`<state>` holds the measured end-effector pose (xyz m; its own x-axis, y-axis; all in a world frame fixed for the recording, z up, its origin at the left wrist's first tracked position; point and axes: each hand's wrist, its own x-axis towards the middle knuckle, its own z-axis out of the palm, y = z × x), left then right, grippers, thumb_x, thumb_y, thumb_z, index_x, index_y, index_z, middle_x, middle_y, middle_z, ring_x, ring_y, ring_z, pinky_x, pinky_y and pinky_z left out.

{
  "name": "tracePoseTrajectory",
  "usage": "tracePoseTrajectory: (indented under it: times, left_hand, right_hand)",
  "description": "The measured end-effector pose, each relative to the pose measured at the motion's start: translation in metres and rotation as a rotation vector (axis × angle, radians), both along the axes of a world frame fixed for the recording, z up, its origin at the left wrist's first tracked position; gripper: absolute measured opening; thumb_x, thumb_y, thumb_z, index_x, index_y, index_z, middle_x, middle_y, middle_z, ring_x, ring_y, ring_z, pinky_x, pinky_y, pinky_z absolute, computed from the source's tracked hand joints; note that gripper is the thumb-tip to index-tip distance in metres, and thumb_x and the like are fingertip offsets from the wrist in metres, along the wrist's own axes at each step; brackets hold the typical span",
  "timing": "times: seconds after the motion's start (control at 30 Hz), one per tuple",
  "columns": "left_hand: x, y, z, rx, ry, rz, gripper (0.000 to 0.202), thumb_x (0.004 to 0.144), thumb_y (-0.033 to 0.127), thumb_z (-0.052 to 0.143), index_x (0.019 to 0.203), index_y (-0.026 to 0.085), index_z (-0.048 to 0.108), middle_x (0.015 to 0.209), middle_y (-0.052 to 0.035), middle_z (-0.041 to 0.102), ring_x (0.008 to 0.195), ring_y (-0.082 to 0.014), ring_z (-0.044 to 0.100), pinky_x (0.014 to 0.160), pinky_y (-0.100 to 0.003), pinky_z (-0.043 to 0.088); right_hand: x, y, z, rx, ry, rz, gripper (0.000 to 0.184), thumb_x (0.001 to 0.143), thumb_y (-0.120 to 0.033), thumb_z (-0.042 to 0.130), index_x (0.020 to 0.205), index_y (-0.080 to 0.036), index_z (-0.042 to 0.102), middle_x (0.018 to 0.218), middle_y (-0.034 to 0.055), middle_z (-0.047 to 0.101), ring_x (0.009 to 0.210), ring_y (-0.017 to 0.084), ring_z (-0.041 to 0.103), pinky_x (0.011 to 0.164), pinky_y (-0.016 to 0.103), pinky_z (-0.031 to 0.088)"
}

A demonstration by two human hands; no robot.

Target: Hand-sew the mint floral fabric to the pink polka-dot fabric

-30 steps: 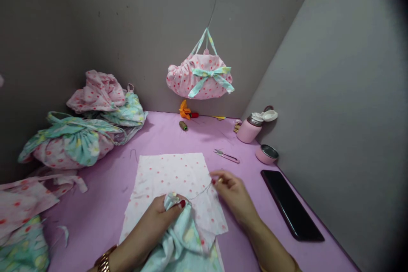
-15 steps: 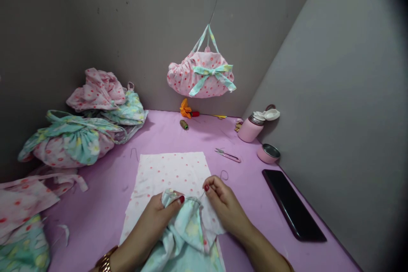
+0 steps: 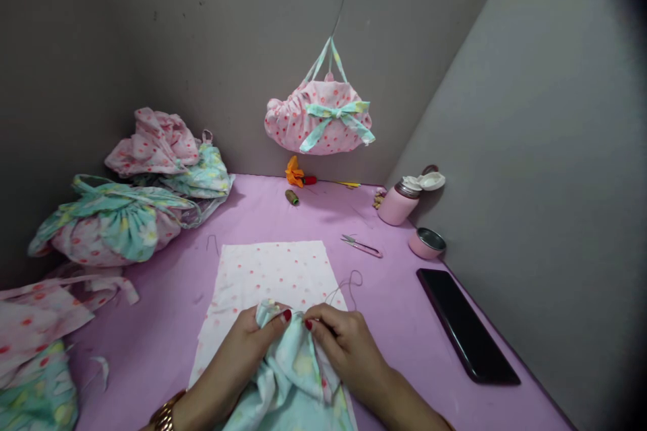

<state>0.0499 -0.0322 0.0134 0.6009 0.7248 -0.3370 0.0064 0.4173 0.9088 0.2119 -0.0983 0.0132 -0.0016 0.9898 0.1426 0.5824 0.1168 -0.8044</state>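
Light green floral fabric (image 3: 290,357), with pale dotted cloth along its right side, is bunched up in front of me. My left hand (image 3: 257,337) is closed on its gathered upper edge, thumb on top. At the same edge my right hand (image 3: 344,343) pinches, thumb against forefinger, close to the left thumb. What sits between the right fingertips is too small to make out. A thin dark thread (image 3: 356,276) loops on the table just behind the right hand. Under the fabric lies a flat white cloth (image 3: 273,269) with red dots.
Thread snips (image 3: 361,246), a thread spool (image 3: 292,197), a pink flask (image 3: 398,205), its cup (image 3: 427,243) and a black phone (image 3: 466,323) lie beyond and right. Sewn fabric bundles (image 3: 116,222) pile up at left. A dotted pouch (image 3: 323,118) hangs from above.
My right hand has moved left and slightly down, from beside the fabric's edge to right at it near the left thumb. More of the thread loop shows behind it. My left hand stays put.
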Motion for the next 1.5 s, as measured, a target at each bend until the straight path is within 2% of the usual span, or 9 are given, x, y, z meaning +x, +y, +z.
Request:
tracePoseTrajectory:
  times: [0.43, 0.6, 0.7, 0.77, 0.93, 1.1, 1.3, 1.5]
  left_hand:
    - [0.001, 0.002, 0.002, 0.025, 0.011, -0.003, 0.019, 0.075, 0.033, 0.06, 0.07, 0.015, 0.06, 0.062, 0.0013, 0.059, 0.059, -0.0132, 0.049, 0.058, -0.022, 0.039]
    - [0.0, 0.003, -0.004, 0.077, 0.047, -0.015, 0.022, 0.075, 0.037, 0.06, 0.07, 0.015, 0.062, 0.061, 0.0013, 0.06, 0.058, -0.0134, 0.051, 0.057, -0.022, 0.039]
    - [0.0, 0.005, -0.006, 0.138, 0.069, -0.04, 0.02, 0.077, 0.034, 0.058, 0.072, 0.015, 0.064, 0.063, 0.0008, 0.062, 0.06, -0.0143, 0.052, 0.058, -0.022, 0.04]
    - [-0.001, 0.006, -0.005, 0.217, 0.098, -0.055, 0.018, 0.078, 0.031, 0.056, 0.074, 0.016, 0.065, 0.065, -0.0001, 0.064, 0.064, -0.0155, 0.054, 0.061, -0.023, 0.042]
    - [-0.001, 0.008, -0.003, 0.389, 0.226, -0.051, 0.018, 0.078, 0.029, 0.055, 0.071, 0.016, 0.064, 0.068, -0.0027, 0.066, 0.067, -0.0178, 0.055, 0.062, -0.025, 0.042]
    - [-0.002, 0.007, -0.006, 0.439, 0.276, -0.032, 0.016, 0.077, 0.028, 0.055, 0.068, 0.017, 0.062, 0.064, -0.0007, 0.062, 0.063, -0.0162, 0.053, 0.059, -0.023, 0.041]
    - [-0.004, 0.004, -0.009, 0.465, 0.25, -0.083, 0.014, 0.077, 0.026, 0.056, 0.069, 0.018, 0.064, 0.066, -0.0012, 0.063, 0.066, -0.0168, 0.054, 0.061, -0.023, 0.041]
    - [-0.003, 0.006, -0.008, 0.476, 0.275, -0.067, 0.018, 0.079, 0.029, 0.053, 0.067, 0.017, 0.06, 0.064, -0.0006, 0.058, 0.065, -0.0169, 0.049, 0.059, -0.023, 0.039]
  right_hand:
    - [0.0, 0.001, -0.001, -0.042, -0.016, -0.016, 0.02, 0.087, -0.018, 0.045, 0.087, -0.019, 0.065, 0.072, 0.0005, 0.067, 0.063, 0.013, 0.06, 0.06, 0.021, 0.042]
    - [0.0, 0.002, -0.002, -0.064, -0.019, -0.024, 0.02, 0.086, -0.018, 0.045, 0.085, -0.019, 0.065, 0.066, 0.0001, 0.063, 0.058, 0.013, 0.055, 0.057, 0.022, 0.038]
    - [0.0, 0.002, -0.003, -0.085, 0.002, -0.025, 0.021, 0.085, -0.018, 0.047, 0.099, -0.019, 0.063, 0.054, -0.0045, 0.052, 0.048, 0.01, 0.045, 0.05, 0.021, 0.033]
    - [-0.001, 0.001, -0.004, -0.096, 0.021, -0.016, 0.026, 0.084, -0.018, 0.047, 0.107, -0.02, 0.061, 0.052, -0.0059, 0.048, 0.047, 0.01, 0.041, 0.049, 0.02, 0.031]
    - [-0.002, 0.0, -0.002, -0.107, -0.004, -0.022, 0.021, 0.084, -0.018, 0.046, 0.091, -0.018, 0.066, 0.052, -0.0051, 0.046, 0.046, 0.009, 0.039, 0.049, 0.021, 0.029]
    - [-0.003, 0.002, -0.001, -0.094, -0.062, -0.032, 0.019, 0.084, -0.019, 0.046, 0.087, -0.018, 0.065, 0.051, -0.0044, 0.048, 0.046, 0.01, 0.042, 0.049, 0.021, 0.03]
    - [-0.006, 0.002, -0.003, -0.082, -0.065, -0.01, 0.019, 0.084, -0.019, 0.045, 0.089, -0.018, 0.063, 0.055, -0.0033, 0.051, 0.05, 0.011, 0.045, 0.05, 0.021, 0.03]
    - [-0.002, 0.002, -0.006, -0.13, 0.101, -0.027, 0.014, 0.084, -0.022, 0.049, 0.08, -0.017, 0.061, 0.049, -0.0072, 0.035, 0.045, 0.008, 0.03, 0.045, 0.021, 0.023]
